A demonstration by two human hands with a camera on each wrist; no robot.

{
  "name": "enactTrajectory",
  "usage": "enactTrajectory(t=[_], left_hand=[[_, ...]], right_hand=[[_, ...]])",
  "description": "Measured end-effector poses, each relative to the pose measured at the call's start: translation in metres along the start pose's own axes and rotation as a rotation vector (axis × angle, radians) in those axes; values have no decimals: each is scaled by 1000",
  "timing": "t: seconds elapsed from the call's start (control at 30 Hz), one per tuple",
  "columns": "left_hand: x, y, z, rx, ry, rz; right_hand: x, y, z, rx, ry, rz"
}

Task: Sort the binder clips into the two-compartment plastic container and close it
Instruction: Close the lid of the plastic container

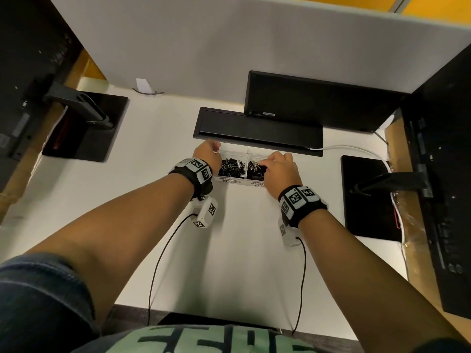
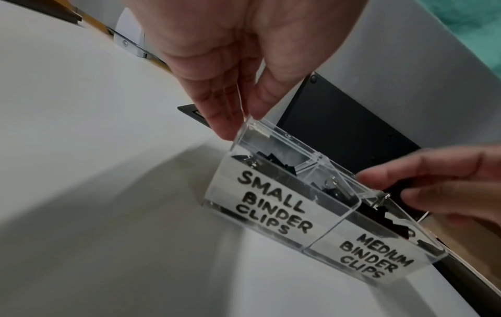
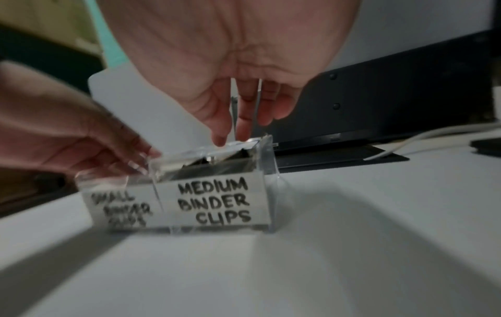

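A clear two-compartment container [image 1: 229, 181] [image 2: 257, 206] [image 3: 216, 201] stands on the white desk, labelled SMALL BINDER CLIPS on the left and MEDIUM BINDER CLIPS on the right. Black small clips [image 1: 228, 166] [image 2: 273, 159] fill the left compartment and medium clips [image 1: 255, 170] [image 2: 375, 212] the right. Its clear hinged lid [image 2: 284, 139] [image 3: 200, 151] is partly raised. My left hand [image 1: 212, 149] [image 2: 241, 126] pinches the lid's left corner. At the right end my right hand [image 1: 269, 163] [image 3: 233, 130] pinches the lid between thumb and fingers.
A black flat panel [image 1: 257, 131] lies just behind the container, with a black monitor [image 1: 318, 100] beyond it. Monitor bases [image 1: 86, 128] [image 1: 369, 194] sit left and right. A white cable [image 1: 351, 149] runs off to the right. A grey partition [image 1: 229, 47] closes the back.
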State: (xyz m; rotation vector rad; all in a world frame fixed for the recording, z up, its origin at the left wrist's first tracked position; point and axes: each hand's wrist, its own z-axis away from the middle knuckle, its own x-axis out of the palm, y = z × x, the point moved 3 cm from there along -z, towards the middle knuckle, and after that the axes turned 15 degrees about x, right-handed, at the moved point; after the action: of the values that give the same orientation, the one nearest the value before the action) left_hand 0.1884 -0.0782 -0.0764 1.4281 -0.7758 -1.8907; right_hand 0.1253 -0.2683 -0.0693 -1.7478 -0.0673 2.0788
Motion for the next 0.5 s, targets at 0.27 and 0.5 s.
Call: enactTrajectory(t=[0.27,0.5], left_hand=[[-3,3,-6,-133,19,284],[-13,11,-5,-129,110,602]], right_hand=[[-12,20,-22,539,-293,-550],[-10,29,-24,585,-343,-1153]])
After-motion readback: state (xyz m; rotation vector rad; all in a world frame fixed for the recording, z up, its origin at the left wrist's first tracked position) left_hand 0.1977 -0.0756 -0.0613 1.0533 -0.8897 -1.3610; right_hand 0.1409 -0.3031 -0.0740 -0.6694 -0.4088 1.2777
